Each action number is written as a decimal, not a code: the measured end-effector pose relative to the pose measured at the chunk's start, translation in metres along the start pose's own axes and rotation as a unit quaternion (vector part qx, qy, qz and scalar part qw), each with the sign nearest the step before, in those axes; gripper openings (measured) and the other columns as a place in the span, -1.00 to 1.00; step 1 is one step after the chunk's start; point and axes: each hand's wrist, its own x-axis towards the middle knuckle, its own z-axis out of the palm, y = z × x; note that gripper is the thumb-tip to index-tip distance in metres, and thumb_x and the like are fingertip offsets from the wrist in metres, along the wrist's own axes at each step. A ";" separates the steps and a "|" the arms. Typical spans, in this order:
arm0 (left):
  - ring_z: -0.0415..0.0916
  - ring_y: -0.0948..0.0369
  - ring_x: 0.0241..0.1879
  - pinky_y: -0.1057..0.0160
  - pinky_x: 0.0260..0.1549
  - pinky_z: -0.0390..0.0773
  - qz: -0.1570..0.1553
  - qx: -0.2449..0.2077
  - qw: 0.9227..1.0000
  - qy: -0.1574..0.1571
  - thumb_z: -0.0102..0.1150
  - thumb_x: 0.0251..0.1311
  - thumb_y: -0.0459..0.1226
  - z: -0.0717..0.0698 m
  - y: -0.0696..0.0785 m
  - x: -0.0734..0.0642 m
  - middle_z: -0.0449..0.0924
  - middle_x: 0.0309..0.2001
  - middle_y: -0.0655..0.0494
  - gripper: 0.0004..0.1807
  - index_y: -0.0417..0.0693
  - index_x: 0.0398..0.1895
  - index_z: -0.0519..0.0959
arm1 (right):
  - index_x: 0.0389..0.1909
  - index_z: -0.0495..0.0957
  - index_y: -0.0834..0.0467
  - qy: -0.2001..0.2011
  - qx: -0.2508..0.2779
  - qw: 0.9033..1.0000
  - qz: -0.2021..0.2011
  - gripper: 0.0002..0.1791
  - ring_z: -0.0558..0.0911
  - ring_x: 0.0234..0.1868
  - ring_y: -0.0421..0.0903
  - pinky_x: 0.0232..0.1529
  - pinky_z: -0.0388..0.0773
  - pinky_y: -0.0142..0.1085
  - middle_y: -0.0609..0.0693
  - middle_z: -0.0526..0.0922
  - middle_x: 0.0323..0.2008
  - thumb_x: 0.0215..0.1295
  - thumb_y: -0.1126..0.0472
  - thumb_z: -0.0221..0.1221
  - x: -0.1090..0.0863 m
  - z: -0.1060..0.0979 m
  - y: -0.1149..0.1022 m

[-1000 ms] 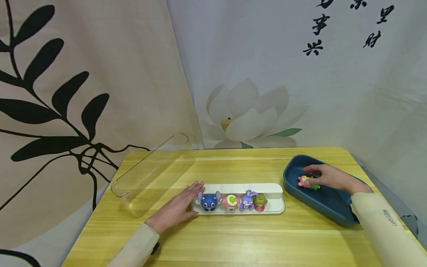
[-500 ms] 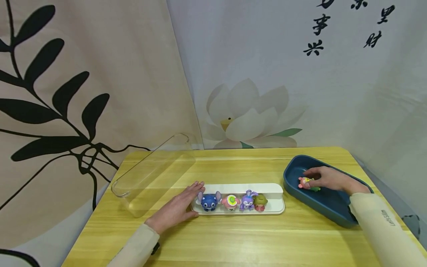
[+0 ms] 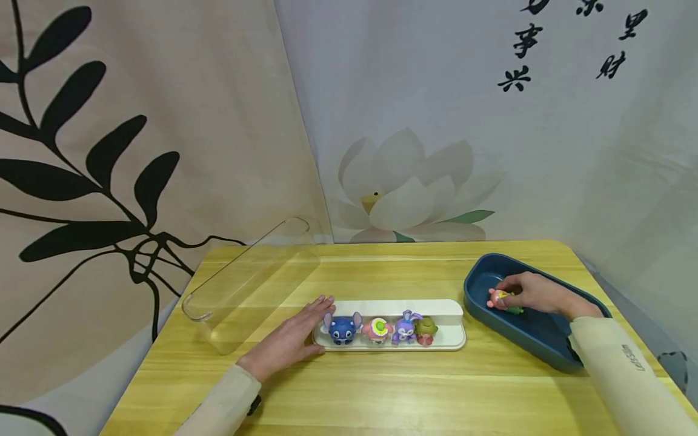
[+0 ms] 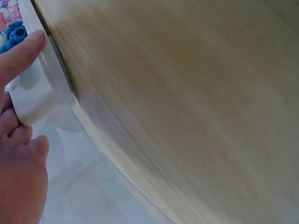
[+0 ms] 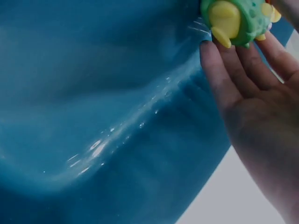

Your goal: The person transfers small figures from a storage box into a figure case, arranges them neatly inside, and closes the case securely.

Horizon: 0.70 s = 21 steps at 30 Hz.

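Four figurines (image 3: 377, 330) line a tray (image 3: 451, 334) on the surface (image 3: 392, 387) between a cover (image 3: 256, 287), left, and a basin (image 3: 537, 336), right, a toy (image 3: 497, 298) inside.

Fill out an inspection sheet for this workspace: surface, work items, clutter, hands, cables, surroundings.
Surface: yellow wood-grain table.
Work items: blue figure, pink figure, purple figure and green figure, left to right on the white base; pink-and-green figure within the blue bin.
Clutter: clear case at left, apart from the white base.
Left hand: holds the white base's left end.
Right hand: holds the pink-and-green figure; cannot tell whether it is lifted.
Cables: nothing seen.
Surroundings: cloth backdrop with black leaf print, pale lotus print and black characters.
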 end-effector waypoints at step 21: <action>-0.01 0.02 0.61 -0.12 0.46 0.26 0.010 0.001 1.000 0.007 0.50 0.19 -0.14 0.000 0.000 0.000 0.04 0.65 0.03 -0.01 -0.01 0.64 0.18 | 0.24 0.58 0.26 0.099 0.020 0.995 -0.013 -0.42 0.61 -0.08 -0.06 -0.18 0.65 -0.38 0.09 0.68 0.07 0.41 -0.08 0.32 -0.026 -0.018 -0.040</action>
